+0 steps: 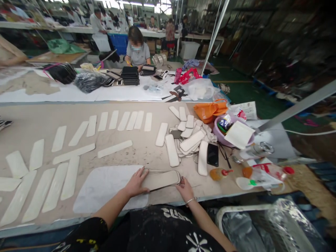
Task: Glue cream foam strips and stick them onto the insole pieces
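Note:
A stack of flat beige strips with rounded ends (161,179) lies on the table in front of me, partly over a white sheet (105,187). My left hand (138,181) is closed round the left end of the stack, thumb along the near edge. At the right end, the fingers of my right hand (185,189) pinch the rounded corner of the stack. Just beyond is a loose heap of similar pale pieces (193,140). Many more pale strips (70,178) lie spread out singly on the left.
Right of the heap are a dark phone (212,154), a small bottle of amber liquid (217,174), a purple basin (219,134) and an orange bag (210,111). A white crate (223,211) stands below the table edge. A co-worker (138,49) sits across, near black stacks (130,75).

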{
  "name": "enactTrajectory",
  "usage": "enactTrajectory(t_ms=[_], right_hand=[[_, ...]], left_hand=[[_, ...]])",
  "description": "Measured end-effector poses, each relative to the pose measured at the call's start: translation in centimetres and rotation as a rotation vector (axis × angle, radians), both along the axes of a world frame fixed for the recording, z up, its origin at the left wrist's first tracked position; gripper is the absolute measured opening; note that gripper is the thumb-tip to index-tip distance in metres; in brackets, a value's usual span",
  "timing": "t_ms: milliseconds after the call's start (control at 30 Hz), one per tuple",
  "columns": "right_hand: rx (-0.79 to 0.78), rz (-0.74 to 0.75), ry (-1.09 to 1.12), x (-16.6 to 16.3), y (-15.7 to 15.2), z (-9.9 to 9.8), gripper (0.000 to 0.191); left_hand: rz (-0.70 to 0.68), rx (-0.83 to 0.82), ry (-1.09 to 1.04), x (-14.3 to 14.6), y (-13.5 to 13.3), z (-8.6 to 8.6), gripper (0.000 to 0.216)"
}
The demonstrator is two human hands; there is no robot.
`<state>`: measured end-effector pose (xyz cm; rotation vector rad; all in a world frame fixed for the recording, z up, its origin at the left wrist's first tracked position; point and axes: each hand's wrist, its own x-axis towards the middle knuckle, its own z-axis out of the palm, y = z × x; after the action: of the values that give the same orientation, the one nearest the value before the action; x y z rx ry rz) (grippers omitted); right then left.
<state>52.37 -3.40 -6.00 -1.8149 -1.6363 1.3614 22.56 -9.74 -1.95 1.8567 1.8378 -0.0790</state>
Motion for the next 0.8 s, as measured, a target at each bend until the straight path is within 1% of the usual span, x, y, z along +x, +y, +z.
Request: enactTrajectory(t_ms=[100, 200, 267, 300, 367, 433, 500, 567, 667, 733, 800], right_hand=[[0.128, 0.076, -0.112, 0.0, -0.5, 0.1, 0.068], [0.277, 0.199, -0.273, -0.3, -0.7, 0.7, 0.072], [0.335, 0.303, -0.352, -0.6, -0.7, 1.4, 0.074], [0.347, 0.358, -0.373, -0.7, -0.6, 1.7, 0.075], [0.341, 0.439, -0.401, -1.1, -0.5, 2.1, 0.078], [0.307, 0.474, -0.427, -1.4, -0.4, 2.1, 0.079], [0.273, 0.490, -0.460, -1.5, -0.1, 1.9, 0.077], [0.272, 0.500, -0.484, -1.5, 0.4, 1.6, 0.075], [0.299, 0.504, -0.496, -1.4, 1.5, 1.4, 0.074], [0.281, 0.489, -0.500, -1.6, 2.4, 1.6, 0.074], [0.256, 0.466, -0.494, -1.9, 3.5, 1.9, 0.072]], left_hand=[[-0.037, -0.042, 0.025, 0.3, 0.3, 0.7, 0.107], [-0.183, -0.026, 0.032, 1.2, 1.0, 1.8, 0.108], [-0.253, -0.043, 0.041, 1.7, 1.3, 2.0, 0.107], [-0.251, -0.062, 0.052, 2.0, 1.4, 1.9, 0.105], [-0.204, -0.085, 0.073, 2.1, 1.6, 1.5, 0.105], [-0.171, -0.076, 0.066, 1.9, 2.0, 0.9, 0.105], [-0.169, -0.055, 0.022, 1.5, 2.5, 0.7, 0.103], [-0.155, -0.039, -0.055, 1.0, 3.3, 0.9, 0.095], [-0.095, 0.006, -0.188, 0.8, 4.6, 1.5, 0.072], [-0.075, 0.036, -0.238, 1.1, 5.5, 1.8, 0.057], [-0.085, 0.052, -0.258, 1.6, 6.4, 1.9, 0.047]])
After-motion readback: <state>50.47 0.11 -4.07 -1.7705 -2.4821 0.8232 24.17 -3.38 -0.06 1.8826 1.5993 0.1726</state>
